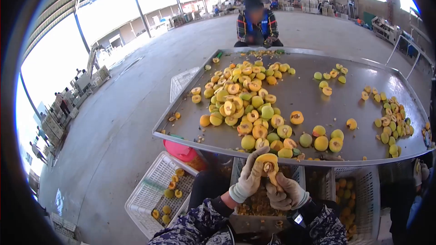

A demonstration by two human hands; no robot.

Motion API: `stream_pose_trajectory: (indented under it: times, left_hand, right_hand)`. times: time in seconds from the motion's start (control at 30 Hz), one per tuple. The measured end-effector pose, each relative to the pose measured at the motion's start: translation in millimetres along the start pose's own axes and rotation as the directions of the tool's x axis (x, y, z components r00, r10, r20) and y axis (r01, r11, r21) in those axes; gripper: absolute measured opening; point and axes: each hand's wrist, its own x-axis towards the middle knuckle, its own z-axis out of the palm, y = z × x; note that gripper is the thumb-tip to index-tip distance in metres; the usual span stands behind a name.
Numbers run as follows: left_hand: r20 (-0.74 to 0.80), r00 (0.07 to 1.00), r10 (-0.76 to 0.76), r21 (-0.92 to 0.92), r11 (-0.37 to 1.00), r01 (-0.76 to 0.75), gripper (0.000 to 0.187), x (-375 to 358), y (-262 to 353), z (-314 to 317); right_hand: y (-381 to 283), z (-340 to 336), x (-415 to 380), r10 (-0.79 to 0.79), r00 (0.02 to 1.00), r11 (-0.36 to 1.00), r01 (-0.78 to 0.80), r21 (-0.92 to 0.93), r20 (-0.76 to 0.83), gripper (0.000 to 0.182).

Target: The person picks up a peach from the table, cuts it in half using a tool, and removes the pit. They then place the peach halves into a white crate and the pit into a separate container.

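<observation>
Gloved in pale fabric, my left hand (247, 179) is closed on a yellow fruit half (268, 159) held up at the table's near edge, its cut face and pit toward me. My right hand (287, 193), also gloved, is closed just below and right of it, around something I cannot make out, perhaps a tool's handle. Both hands are above a crate (299, 174) with bits of fruit and pits. In front of them, a large pile of whole and halved yellow-green fruit (245, 93) lies on the metal table (290, 95).
A white crate (147, 195) with several fruit pieces stands at lower left, beside a pink container (179, 150). Another crate (370, 190) holds fruit at right. A smaller fruit pile (394, 122) lies on the table's right. A person (256, 25) sits across; a gloved hand shows at far right.
</observation>
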Motion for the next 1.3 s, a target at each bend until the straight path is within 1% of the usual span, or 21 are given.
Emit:
stream_pose_trajectory:
  times: [0.03,0.1,0.13,0.2,0.23,0.27,0.3,0.33,0.4,0.43,0.5,0.57,0.6,0.67,0.7,0.77,0.87,0.9,0.97,1.07,1.3]
  left_hand:
    - [0.034,0.999,-0.033,-0.063,0.997,0.035,0.056,-5,6,-7]
    - [-0.096,0.994,0.056,0.31,0.951,-0.024,0.049,-9,17,-41]
    - [-0.208,0.976,-0.07,0.154,0.983,0.104,0.044,-13,49,-51]
    - [-0.437,0.899,-0.011,0.359,0.915,0.186,0.041,-27,69,-111]
    - [-0.429,0.901,0.061,0.497,0.849,0.179,0.038,-41,65,-161]
    - [-0.462,0.884,0.071,0.645,0.711,0.28,0.041,-55,68,-201]
    - [-0.555,0.82,-0.137,0.598,0.619,0.509,0.041,-72,71,-239]
    - [-0.554,0.821,-0.139,0.607,0.607,0.513,0.041,-67,66,-256]
    - [-0.219,0.967,0.132,0.955,-0.175,0.24,0.043,-50,56,-279]
    - [-0.42,0.905,0.065,0.905,0.099,0.413,0.047,-12,56,-252]
    - [-0.554,0.826,-0.1,0.773,0.307,0.555,0.05,54,14,-271]
    - [-0.698,0.662,-0.271,0.566,0.358,0.743,0.052,122,-3,-253]
    - [-0.692,0.663,-0.287,0.559,0.367,0.743,0.052,147,-17,-255]
    - [-0.752,0.585,-0.303,0.52,0.273,0.81,0.049,179,-51,-262]
    - [-0.751,0.579,-0.317,0.508,0.282,0.814,0.049,183,-65,-267]
    - [-0.746,0.596,-0.299,0.272,0.68,0.681,0.043,176,-83,-271]
    - [-0.703,0.612,-0.362,-0.002,0.861,0.508,0.052,148,-60,-238]
    - [-0.652,0.659,-0.375,-0.063,0.893,0.446,0.05,138,-47,-214]
    - [-0.521,0.733,-0.437,-0.241,0.899,0.366,0.049,119,-42,-166]
    - [-0.289,0.781,-0.554,-0.457,0.797,0.396,0.049,104,-57,-109]
    - [0.01,0.797,-0.604,-0.548,0.663,0.51,0.043,100,-89,-65]
  right_hand:
    - [-6,19,-7,-0.001,0.997,0.98,-0.015,-0.199,-0.079,0.055]
    - [-18,25,-2,-0.071,0.956,0.826,-0.104,-0.554,-0.286,0.049]
    - [-20,20,0,-0.144,0.914,0.734,-0.158,-0.66,-0.38,0.045]
    - [-14,-20,2,-0.467,0.861,0.085,-0.183,-0.979,-0.201,0.034]
    - [-14,-17,0,-0.507,0.845,-0.107,-0.259,-0.96,-0.172,0.026]
    - [-11,-24,2,-0.51,0.843,-0.099,-0.252,-0.963,-0.168,0.026]
    - [-4,-35,5,-0.555,0.819,-0.198,-0.301,-0.933,-0.146,0.024]
    - [2,-42,9,-0.599,0.792,-0.287,-0.352,-0.891,-0.12,0.021]
    - [4,-32,16,-0.719,0.694,-0.253,-0.211,-0.944,0.038,0.018]
    - [6,-39,21,-0.711,0.702,-0.23,-0.29,-0.929,-0.043,0.018]
    - [5,-57,24,-0.699,0.701,-0.205,-0.387,-0.899,-0.143,0.018]
    - [2,-73,22,-0.557,0.762,-0.319,-0.563,-0.762,-0.33,0.019]
    - [-1,-70,22,-0.558,0.754,-0.32,-0.579,-0.75,-0.345,0.019]
    - [-8,-60,24,-0.622,0.761,-0.333,-0.471,-0.817,-0.185,0.017]
    - [-9,-65,25,-0.602,0.768,-0.283,-0.46,-0.842,-0.218,0.018]
    - [-11,-67,29,-0.57,0.782,-0.216,-0.439,-0.872,-0.253,0.019]
    - [-20,-59,37,-0.509,0.81,-0.115,-0.399,-0.91,-0.291,0.025]
    - [-21,-56,39,-0.57,0.771,0.026,-0.329,-0.944,-0.285,0.025]
    - [-22,-64,41,-0.635,0.708,0.323,-0.119,-0.939,-0.308,0.035]
    - [-49,-45,45,-0.525,0.751,0.663,0.065,-0.746,-0.401,0.05]
    - [-43,-60,69,-0.512,0.712,0.741,0.083,-0.667,-0.481,0.046]
